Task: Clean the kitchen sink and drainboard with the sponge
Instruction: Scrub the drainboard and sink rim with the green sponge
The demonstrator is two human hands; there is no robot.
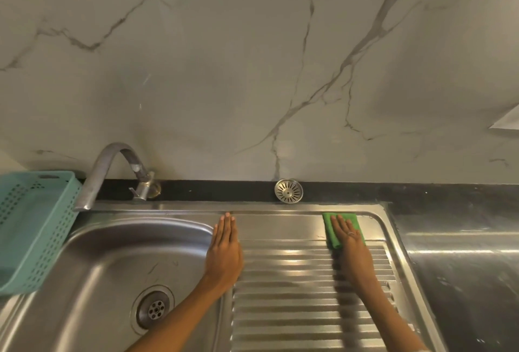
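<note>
Right hand [349,242] presses flat on the green sponge [334,235], long axis seemingly toward the wall; left hand [224,250] lies flat on the drainboard [295,295], gripping nothing.

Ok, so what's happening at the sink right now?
A person is cleaning a steel sink unit. The right hand presses a green sponge flat on the far end of the ribbed drainboard. The left hand rests open on the ridge beside the sink bowl. The drain strainer sits on the back ledge.
</note>
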